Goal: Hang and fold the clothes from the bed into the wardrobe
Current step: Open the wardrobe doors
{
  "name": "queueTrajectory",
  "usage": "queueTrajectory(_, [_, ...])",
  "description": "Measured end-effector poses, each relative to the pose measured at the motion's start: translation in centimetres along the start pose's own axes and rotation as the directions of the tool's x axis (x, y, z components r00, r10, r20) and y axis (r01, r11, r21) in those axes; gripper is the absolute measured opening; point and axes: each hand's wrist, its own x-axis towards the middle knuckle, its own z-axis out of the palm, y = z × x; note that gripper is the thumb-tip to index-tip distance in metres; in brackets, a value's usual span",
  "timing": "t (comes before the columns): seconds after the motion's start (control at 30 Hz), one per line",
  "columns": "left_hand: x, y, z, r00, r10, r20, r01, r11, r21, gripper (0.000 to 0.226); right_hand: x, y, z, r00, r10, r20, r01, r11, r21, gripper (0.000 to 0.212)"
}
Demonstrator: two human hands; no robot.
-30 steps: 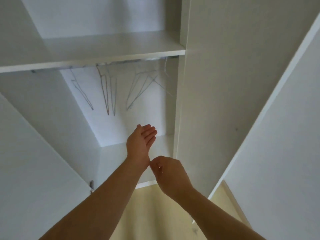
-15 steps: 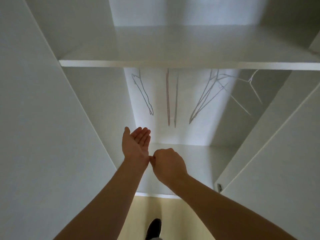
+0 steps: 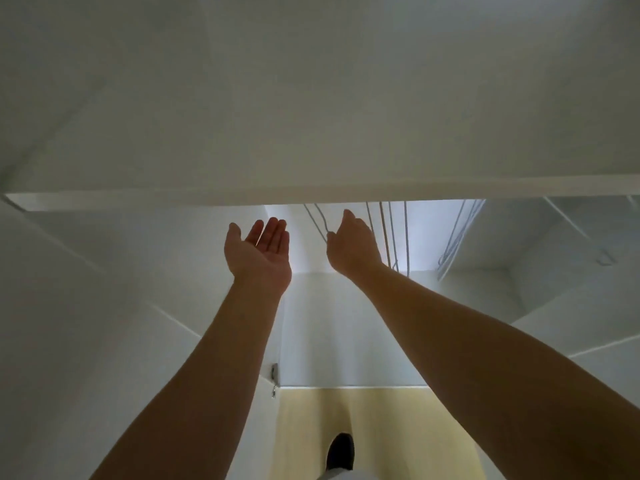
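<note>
My left hand point(image 3: 258, 252) lay open, palm up; beside it my right hand point(image 3: 351, 245) curled against a hanger point(image 3: 316, 219), grip unclear to me.

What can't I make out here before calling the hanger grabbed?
Head view: fingers of the right hand are hidden behind its own back, so its grip on the leftmost wire hanger is unclear.
Head view: hanger hooks and the rail are covered by the shelf.
Head view: bed and clothes lie outside the frame.
</note>
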Motion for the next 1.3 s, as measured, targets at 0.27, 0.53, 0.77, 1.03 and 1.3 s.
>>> queueTrajectory(0.27, [4.3,-0.1,2.1,1.0,0.016,-0.01,-0.016,0.999,0.04,0.045,2.1,-0.4,0.1,0.984,-0.153,0.087,0.146,0.985,0.087,0.029])
queueTrajectory(0.53, [5.5,-0.8,3.2,0.996,-0.089,0.015,0.085,0.982,0.166,0.053,-5.2,0.5,-1.6,0.993,-0.109,0.035,0.09,0.931,0.353,0.026])
queueTrajectory(0.77, [2.6,-1.4,-1.0,0.991,-0.119,-0.069,0.132,0.962,0.241,0.076,-15.4,5.3,-3.4,0.991,-0.102,0.083,0.062,0.919,0.39,0.031])
queueTrajectory(1.03, [-9.5,-12.6,-9.3,0.952,-0.278,-0.126,0.282,0.64,0.715,0.032,-35.4,15.7,-6.9,0.978,0.209,0.015,-0.196,0.885,0.424,0.026])
queueTrajectory(1.3, [-28.2,-28.8,-22.5,0.849,-0.484,-0.214,0.354,0.218,0.909,0.053,-62.1,27.7,-8.2,0.774,0.625,-0.099,-0.54,0.735,0.411,0.044])
